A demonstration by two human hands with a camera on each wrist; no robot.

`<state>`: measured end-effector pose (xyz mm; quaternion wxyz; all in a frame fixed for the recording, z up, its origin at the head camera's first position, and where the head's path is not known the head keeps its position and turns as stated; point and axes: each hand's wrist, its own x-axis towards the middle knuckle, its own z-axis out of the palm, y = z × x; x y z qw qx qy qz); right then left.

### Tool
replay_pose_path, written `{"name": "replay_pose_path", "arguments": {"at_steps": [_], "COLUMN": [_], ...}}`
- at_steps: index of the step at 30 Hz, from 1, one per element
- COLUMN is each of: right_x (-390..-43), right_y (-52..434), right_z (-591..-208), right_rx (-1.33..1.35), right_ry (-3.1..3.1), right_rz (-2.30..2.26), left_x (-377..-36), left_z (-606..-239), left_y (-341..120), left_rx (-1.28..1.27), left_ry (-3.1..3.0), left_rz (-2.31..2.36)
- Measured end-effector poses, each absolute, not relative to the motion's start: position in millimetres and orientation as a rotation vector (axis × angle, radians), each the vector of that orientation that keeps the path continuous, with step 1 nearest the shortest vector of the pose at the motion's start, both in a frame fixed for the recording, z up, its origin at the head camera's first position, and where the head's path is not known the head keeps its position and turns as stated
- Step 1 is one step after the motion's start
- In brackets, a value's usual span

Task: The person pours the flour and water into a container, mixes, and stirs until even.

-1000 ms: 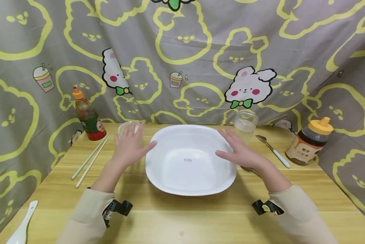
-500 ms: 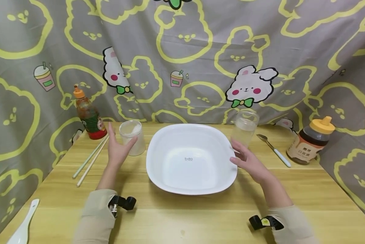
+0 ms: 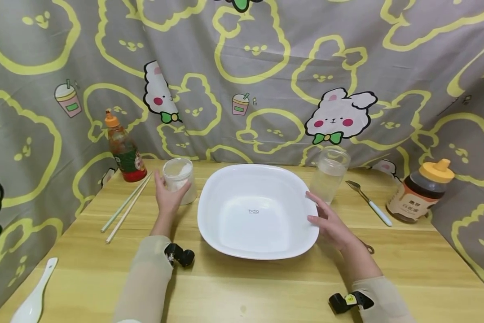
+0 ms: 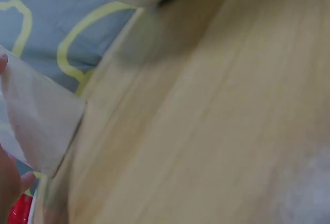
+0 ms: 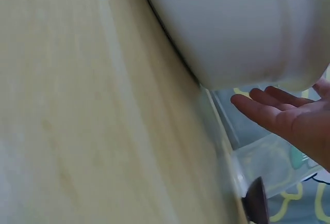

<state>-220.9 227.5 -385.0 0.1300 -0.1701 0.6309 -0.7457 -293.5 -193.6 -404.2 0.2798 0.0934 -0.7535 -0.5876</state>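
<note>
A large white square bowl stands mid-table. My left hand grips a small clear plastic cup of white powder just left of the bowl, thumb in front and fingers behind. The left wrist view shows the cup with a fingertip at its top edge. My right hand lies flat with straight fingers at the bowl's right rim. In the right wrist view its fingers are spread beside the bowl's outer wall. A clear glass jar stands just beyond that hand.
On the wooden table a red sauce bottle and chopsticks lie at the left. A white spoon sits near the front left corner. A white-handled fork and a honey bottle are at the right. Patterned cloth closes three sides.
My left hand left the bowl's left rim, moved to the plastic cup and closed round it. My right hand slid back along the bowl's right rim, toward me.
</note>
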Motion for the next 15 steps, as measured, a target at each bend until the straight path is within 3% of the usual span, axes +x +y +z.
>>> {"name": "replay_pose_path", "arguments": {"at_steps": [15], "right_x": [-216], "right_y": [224], "right_z": [-392], "right_rx": [-0.425], "right_ry": [1.626], "right_rz": [-2.326], "left_x": [-307], "left_z": [-421], "left_y": [-191], "left_rx": [0.226], "left_ry": [-2.11], "left_rz": [-1.398]}}
